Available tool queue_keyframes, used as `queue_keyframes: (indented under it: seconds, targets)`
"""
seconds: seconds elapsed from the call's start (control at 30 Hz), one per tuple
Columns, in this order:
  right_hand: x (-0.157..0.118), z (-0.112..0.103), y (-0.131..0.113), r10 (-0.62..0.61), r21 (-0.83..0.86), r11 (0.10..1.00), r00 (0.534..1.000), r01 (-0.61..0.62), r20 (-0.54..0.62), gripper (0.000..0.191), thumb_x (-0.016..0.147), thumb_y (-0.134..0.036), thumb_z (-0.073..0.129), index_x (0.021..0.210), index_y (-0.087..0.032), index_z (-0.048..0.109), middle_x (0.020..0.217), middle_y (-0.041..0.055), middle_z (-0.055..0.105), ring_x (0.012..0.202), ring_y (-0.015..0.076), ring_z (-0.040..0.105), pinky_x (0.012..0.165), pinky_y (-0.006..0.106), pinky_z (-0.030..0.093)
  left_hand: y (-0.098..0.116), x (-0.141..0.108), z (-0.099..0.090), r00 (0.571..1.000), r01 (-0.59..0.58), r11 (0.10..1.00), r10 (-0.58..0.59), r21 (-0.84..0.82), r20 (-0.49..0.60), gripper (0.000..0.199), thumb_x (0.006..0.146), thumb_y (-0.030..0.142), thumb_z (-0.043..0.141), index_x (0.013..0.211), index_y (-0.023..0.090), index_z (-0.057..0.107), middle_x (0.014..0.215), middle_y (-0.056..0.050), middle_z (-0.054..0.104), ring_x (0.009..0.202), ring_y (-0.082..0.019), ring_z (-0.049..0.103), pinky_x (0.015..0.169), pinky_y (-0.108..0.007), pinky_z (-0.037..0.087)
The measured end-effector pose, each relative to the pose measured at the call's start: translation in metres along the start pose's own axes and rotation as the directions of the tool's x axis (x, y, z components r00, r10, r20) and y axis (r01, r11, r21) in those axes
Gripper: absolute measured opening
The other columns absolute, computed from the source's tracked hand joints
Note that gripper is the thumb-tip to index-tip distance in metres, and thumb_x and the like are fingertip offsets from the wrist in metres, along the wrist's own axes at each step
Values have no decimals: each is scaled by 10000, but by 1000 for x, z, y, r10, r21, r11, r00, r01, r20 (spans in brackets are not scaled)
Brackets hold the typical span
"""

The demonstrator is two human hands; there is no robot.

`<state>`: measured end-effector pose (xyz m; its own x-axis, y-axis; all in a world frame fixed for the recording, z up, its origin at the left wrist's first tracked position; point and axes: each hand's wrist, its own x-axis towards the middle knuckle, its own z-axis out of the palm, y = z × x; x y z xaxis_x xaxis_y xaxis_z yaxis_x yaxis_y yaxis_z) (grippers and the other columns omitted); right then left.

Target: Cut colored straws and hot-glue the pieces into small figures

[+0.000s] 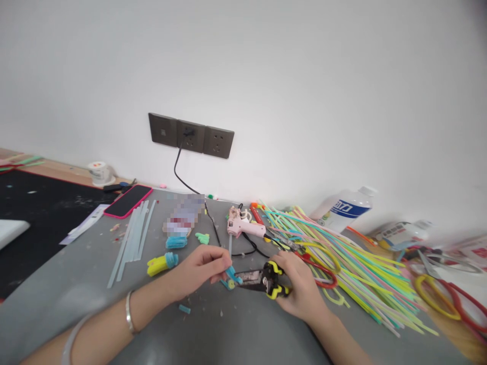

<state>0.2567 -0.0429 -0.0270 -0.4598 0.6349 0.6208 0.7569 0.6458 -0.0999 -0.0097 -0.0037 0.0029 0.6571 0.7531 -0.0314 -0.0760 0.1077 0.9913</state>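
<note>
My left hand [210,263] pinches a short blue fuzzy pipe cleaner piece [232,274] between thumb and fingers. The handles of black-and-yellow pliers [262,280] are in the grip of my right hand [299,284]. Their jaws point left and meet the blue piece, or lie right beside it; contact is hard to make out. Left of my left hand lie a yellow fuzzy piece with a blue end [162,264] and a blue fuzzy bundle [176,242]. A small blue snippet [184,308] rests on the grey mat [213,334]. Behind my hands sits a pink glue gun [245,226].
Many coloured pipe cleaners [353,268] spread across the right side, near scissors [437,296] and a white bottle [344,208]. Glue sticks [133,233] and a pink-edged phone [128,201] lie left. A black cord [177,167] runs from the wall socket [191,136].
</note>
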Motion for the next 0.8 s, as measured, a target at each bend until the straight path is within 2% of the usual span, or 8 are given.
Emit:
queue_keyframes:
  seconds: [0.33,0.8]
  targets:
    - [1,-1,-1,9,1,1000,1000,-9,7,358,714,-158,500,1070,-195,494,849,88,619,740,252,629,615,339,494,2,0,2,1000,-4,1000,4,-8,-11,504,841,597,606,614,159,502,544,67,374,504,-73,335,503,-220,241]
    - [2,-1,-1,8,12,1000,1000,-8,1,352,726,-170,512,1077,-202,502,846,86,621,735,259,635,614,350,493,2,-1,1,1000,3,1000,-3,10,-9,501,846,603,592,626,161,508,560,54,414,518,-81,344,515,-229,248]
